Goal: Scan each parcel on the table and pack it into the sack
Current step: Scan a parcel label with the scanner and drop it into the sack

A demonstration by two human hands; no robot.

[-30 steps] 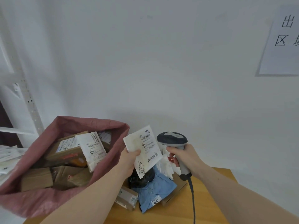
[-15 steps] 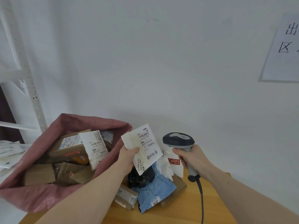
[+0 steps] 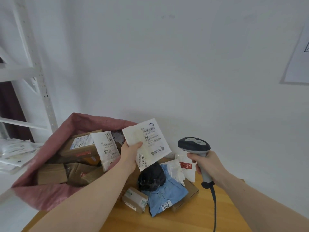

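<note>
My left hand pinches a flat white parcel with a barcode label, held up in the air just right of the sack's rim. My right hand grips a grey handheld scanner, its head level with the parcel and a little to the right of it. The pink sack stands open at the left, holding several brown boxes and a white labelled packet. On the wooden table lie a black bag, a blue parcel, a small brown box, a flat cardboard box and white packets.
A white metal shelf rack stands at the left with white packets stacked on a ledge. A white wall is close behind the table, with a paper sign at the right. The scanner cable hangs down over the table.
The white parcel in my left hand has shifted slightly left toward the sack. My right hand with the scanner has drawn away to the right, widening the gap between them.
</note>
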